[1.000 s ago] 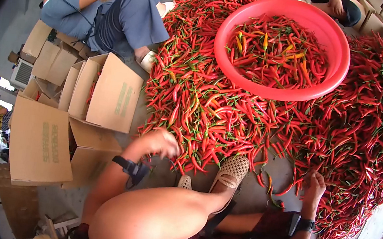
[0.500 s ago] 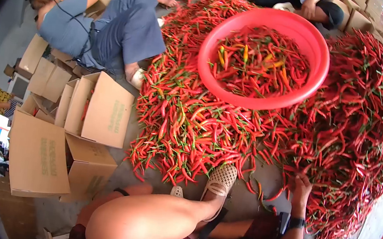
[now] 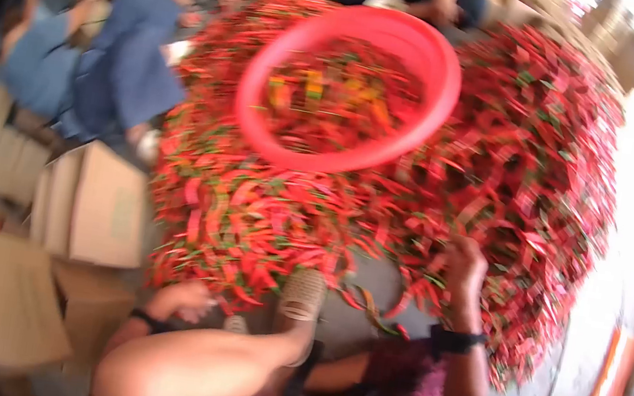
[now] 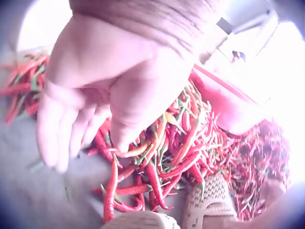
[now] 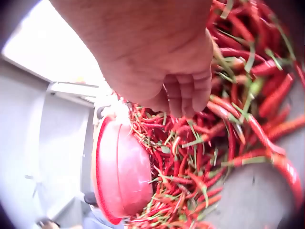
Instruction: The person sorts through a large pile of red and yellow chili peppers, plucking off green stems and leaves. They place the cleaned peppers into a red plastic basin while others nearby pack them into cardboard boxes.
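No legible txt/nos.; faint print on cardbd box (image 3: 109,209) too blurry to read.

Left hand (image 4: 102,81) loosely extended

Red, green-stemmed chili peppers (image 5: 183,164) lie loosely heaped on the grey floor (image 5: 252,195), slender, some curved, pointing every way.

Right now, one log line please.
left hand: open, by peppers | right hand: curled at pepper pile, grip unclear | pink tub: holds peppers
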Demonstrator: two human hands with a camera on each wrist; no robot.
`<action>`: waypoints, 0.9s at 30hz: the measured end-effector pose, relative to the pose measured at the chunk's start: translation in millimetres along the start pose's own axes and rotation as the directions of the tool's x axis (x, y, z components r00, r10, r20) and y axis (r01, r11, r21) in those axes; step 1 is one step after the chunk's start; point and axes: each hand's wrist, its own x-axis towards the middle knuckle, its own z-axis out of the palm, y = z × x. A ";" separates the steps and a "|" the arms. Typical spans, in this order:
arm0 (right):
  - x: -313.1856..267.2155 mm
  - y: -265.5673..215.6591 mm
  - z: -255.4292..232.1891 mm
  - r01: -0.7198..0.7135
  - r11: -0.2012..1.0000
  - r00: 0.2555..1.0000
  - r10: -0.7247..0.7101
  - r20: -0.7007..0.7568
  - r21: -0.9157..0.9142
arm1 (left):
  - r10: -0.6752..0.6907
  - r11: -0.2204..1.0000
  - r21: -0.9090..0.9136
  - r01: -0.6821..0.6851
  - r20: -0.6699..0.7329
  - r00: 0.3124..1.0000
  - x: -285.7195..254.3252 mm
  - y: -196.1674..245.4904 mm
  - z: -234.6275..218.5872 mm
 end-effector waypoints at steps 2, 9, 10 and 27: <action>39.2 -7.4 5.4 0.220 0.968 0.975 -0.219 0.027 -0.121 | 0.054 0.998 0.019 -0.053 -0.051 0.997 8.8 13.7 -11.2; 139.7 -11.4 27.2 0.301 0.476 0.946 -0.257 0.197 -0.826 | 0.137 0.991 0.039 -0.132 -0.177 0.975 40.9 43.6 -26.8; 135.4 -7.3 33.3 0.311 0.405 0.939 -0.269 0.213 -0.860 | 0.164 0.982 0.121 -0.143 -0.189 0.968 42.2 43.4 -27.3; 82.8 5.1 69.3 0.162 0.521 0.978 0.030 0.208 -0.838 | 0.248 0.969 0.077 -0.236 -0.282 0.927 37.7 66.2 -13.2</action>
